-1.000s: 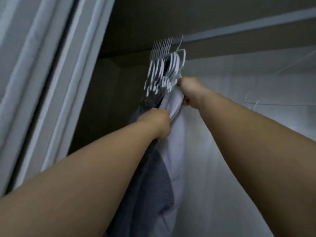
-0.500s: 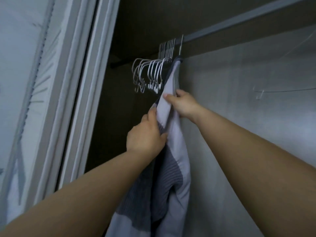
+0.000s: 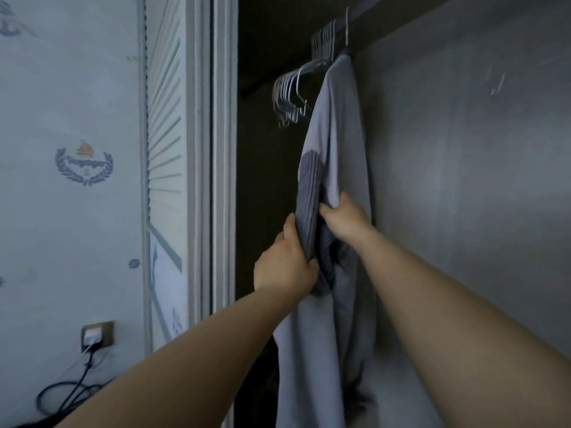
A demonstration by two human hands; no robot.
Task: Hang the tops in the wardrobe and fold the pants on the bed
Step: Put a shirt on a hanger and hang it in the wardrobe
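Note:
A pale grey top [image 3: 336,125] with darker ribbed trim [image 3: 307,193] hangs on a hanger from the wardrobe rail [image 3: 380,9]. My left hand [image 3: 285,264] grips the ribbed edge of the top from the left. My right hand [image 3: 346,219] holds the fabric just to the right of it, fingers curled into the cloth. Both hands are halfway down the garment. The hanger inside the top is hidden; only its hook shows at the rail.
Several empty white hangers [image 3: 290,94] hang bunched on the rail left of the top. The wardrobe's back wall [image 3: 463,149] is right of it, the white door frame [image 3: 222,149] left. A wall socket with a black cable [image 3: 95,335] sits low left.
Both hands have slid down the top from near the hanger to its middle. The view has dropped and turned left, showing the wallpapered wall and socket.

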